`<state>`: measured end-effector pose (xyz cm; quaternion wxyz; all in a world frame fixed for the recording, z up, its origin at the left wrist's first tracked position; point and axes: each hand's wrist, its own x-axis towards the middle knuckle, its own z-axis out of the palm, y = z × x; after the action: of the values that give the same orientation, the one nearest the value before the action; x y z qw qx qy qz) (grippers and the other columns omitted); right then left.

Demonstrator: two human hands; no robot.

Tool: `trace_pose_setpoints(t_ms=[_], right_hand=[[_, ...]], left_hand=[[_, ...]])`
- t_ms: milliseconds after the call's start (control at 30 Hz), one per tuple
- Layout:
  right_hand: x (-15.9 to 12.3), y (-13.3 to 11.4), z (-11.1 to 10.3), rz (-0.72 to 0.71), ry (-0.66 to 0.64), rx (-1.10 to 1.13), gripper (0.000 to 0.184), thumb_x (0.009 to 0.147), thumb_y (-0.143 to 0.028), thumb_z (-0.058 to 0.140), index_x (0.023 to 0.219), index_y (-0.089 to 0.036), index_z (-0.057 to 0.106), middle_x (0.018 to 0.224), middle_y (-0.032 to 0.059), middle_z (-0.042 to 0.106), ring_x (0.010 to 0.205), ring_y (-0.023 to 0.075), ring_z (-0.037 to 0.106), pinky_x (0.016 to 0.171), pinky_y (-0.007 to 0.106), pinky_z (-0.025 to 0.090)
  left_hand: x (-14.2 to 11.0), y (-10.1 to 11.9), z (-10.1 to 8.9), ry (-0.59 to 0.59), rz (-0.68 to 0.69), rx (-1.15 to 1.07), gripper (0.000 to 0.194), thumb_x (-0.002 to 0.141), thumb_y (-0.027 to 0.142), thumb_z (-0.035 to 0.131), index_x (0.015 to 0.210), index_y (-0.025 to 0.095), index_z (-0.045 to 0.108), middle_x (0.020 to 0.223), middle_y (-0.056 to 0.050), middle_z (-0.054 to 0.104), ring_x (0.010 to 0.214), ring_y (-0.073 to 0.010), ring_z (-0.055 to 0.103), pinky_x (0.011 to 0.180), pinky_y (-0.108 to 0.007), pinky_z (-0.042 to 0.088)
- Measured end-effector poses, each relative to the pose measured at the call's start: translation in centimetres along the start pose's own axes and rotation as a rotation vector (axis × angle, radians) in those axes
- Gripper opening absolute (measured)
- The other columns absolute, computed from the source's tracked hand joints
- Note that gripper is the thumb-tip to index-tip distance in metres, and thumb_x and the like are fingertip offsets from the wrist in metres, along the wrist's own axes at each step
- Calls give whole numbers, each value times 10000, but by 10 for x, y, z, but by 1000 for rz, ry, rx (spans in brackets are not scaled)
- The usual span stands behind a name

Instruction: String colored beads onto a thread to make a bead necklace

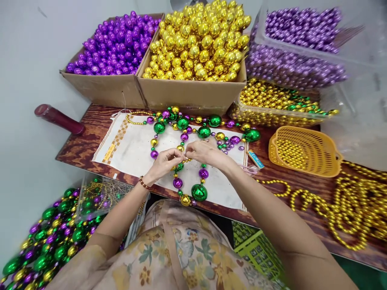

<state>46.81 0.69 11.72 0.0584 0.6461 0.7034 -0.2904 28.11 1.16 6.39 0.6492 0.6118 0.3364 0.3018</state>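
My left hand and my right hand meet fingertip to fingertip above a white cloth. Both are pinched closed at a bead necklace of green, gold and purple balls. Which bit of bead or string each pinch holds is too small to make out. Part of the necklace hangs below my hands, over the near edge of the cloth, with a large green ball and a gold one at the bottom. More of the strand lies along the far side of the cloth, and small loose purple beads rest right of my right hand.
Behind stand cardboard boxes of purple balls and gold balls. Clear tubs of small beads are at the back right. A yellow basket, gold bead chains and a small blue packet lie rightward. Finished-looking strands hang lower left.
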Motion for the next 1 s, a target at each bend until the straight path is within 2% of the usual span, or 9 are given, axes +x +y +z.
trace_pose_setpoints(t_ms=[167, 333, 467, 600, 667, 733, 800, 867, 1000], right_hand=[[13, -13, 3, 10, 10, -23, 394, 900, -381, 600, 1230, -179, 677, 1105, 153, 749, 1083, 328, 669, 997, 496, 381], [31, -17, -6, 6, 70, -39, 244, 914, -204, 546, 1004, -197, 773, 1112, 141, 753, 1113, 312, 674, 1017, 476, 398], [57, 3, -46, 114, 291, 9, 270, 941, -178, 523, 1073, -123, 752, 1154, 194, 715, 1129, 350, 655, 974, 510, 442], [84, 21, -93, 14, 530, 270, 289, 860, -206, 718, 1131, -109, 715, 976, 102, 703, 1044, 288, 656, 964, 507, 466], [84, 20, -101, -25, 625, 218, 269, 863, -215, 718, 1104, -95, 711, 980, 108, 681, 1095, 304, 627, 1002, 542, 426], [71, 14, -93, -58, 609, 98, 156, 855, -198, 708, 985, -117, 737, 965, 112, 682, 1074, 307, 627, 989, 519, 424], [48, 7, -71, -156, 432, 56, 66, 843, -191, 696, 863, -165, 754, 871, 82, 697, 918, 255, 651, 882, 419, 462], [24, 3, -41, -291, 234, 135, 141, 883, -245, 645, 809, -207, 759, 764, 38, 697, 754, 189, 628, 746, 324, 446], [-5, 1, 9, -301, 279, 327, 309, 962, -291, 505, 833, -202, 771, 786, 31, 725, 743, 161, 615, 736, 286, 405]], left_hand=[[-5, 5, -4, -63, 25, 33, 292, 828, 433, 723, 790, 152, 652, 851, -60, 685, 766, -140, 589, 698, -261, 459], [-8, 7, -8, -90, -22, 30, 303, 818, 441, 740, 794, 151, 656, 859, -60, 691, 766, -136, 590, 691, -253, 459], [-9, 1, -13, -88, -97, -25, 295, 788, 426, 765, 783, 153, 655, 868, -63, 703, 762, -138, 597, 656, -241, 462], [-7, -5, -16, -11, -126, -104, 280, 763, 405, 783, 781, 152, 664, 856, -54, 701, 753, -138, 608, 654, -240, 474], [-6, -4, -16, 41, -137, -150, 290, 737, 404, 799, 776, 151, 663, 844, -43, 693, 714, -127, 601, 633, -240, 476], [-4, 0, -16, 77, -146, -205, 307, 709, 405, 815, 756, 150, 650, 818, -29, 678, 659, -112, 583, 599, -236, 468], [-3, 3, -16, 101, -149, -248, 320, 693, 405, 824, 736, 150, 636, 796, -20, 665, 623, -100, 565, 572, -231, 458], [-1, 4, -16, 120, -150, -261, 320, 689, 401, 826, 735, 148, 635, 799, -20, 667, 617, -96, 564, 566, -228, 457], [3, 2, -14, 151, -150, -224, 320, 690, 411, 824, 758, 151, 651, 783, -18, 673, 636, -105, 579, 579, -228, 464]])
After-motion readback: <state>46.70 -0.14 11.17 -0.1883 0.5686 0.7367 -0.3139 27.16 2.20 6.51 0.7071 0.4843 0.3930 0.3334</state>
